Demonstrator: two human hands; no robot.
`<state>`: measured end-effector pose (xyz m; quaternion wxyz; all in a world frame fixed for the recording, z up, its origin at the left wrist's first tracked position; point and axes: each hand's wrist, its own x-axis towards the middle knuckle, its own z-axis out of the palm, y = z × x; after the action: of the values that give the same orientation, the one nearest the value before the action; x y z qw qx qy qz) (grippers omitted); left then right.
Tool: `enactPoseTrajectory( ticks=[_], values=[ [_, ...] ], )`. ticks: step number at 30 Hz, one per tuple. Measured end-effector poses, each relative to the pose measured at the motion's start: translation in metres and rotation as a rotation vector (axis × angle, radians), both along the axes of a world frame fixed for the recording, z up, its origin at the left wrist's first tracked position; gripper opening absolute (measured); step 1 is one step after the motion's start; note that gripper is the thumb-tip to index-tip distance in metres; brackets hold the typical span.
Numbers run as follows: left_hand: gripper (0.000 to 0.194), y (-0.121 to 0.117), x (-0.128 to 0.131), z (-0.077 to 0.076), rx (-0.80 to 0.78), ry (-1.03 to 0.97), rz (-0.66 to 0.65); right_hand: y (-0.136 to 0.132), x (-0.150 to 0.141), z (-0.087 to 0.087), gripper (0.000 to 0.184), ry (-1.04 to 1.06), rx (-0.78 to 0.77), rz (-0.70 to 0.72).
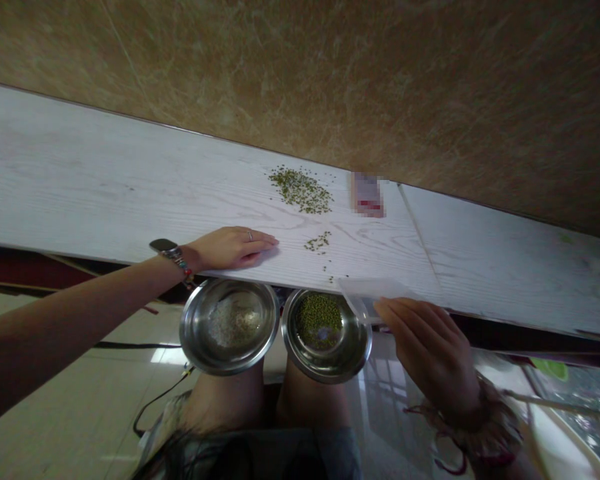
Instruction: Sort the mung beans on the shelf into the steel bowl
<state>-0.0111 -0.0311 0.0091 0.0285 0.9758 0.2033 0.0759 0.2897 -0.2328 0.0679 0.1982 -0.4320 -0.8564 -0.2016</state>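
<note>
My left hand (pixel 235 248) lies on the white tabletop with its fingers stretched out and nothing in them. To its right are a small scatter of green mung beans (pixel 319 243) and, farther back, a larger spread pile of beans (pixel 303 190). My right hand (pixel 430 347) grips a clear plastic container (pixel 367 293), tilted at the table's front edge; its full shape is partly hidden. Just below its edge, a steel bowl (pixel 290 360) holds many mung beans (pixel 319 317). Left of that bowl sits a second steel bowl (pixel 193 353) with pale grains or residue inside, hard to make out.
The narrow white table (pixel 105 173) runs along a brown marbled wall (pixel 290 73). A small blurred packet (pixel 368 195) stands near the wall. Both bowls rest on my thighs below the table edge. A dark cable (pixel 143 413) hangs at lower left.
</note>
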Motion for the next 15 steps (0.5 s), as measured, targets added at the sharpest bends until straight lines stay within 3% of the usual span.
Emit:
enactPoseTrajectory(
  ticks=[15],
  values=[
    [0.035,0.0037,-0.001,-0.0041,-0.003,-0.025,-0.016,-0.005,0.003,0.0029,0.026,0.016,0.009,0.011]
  ],
)
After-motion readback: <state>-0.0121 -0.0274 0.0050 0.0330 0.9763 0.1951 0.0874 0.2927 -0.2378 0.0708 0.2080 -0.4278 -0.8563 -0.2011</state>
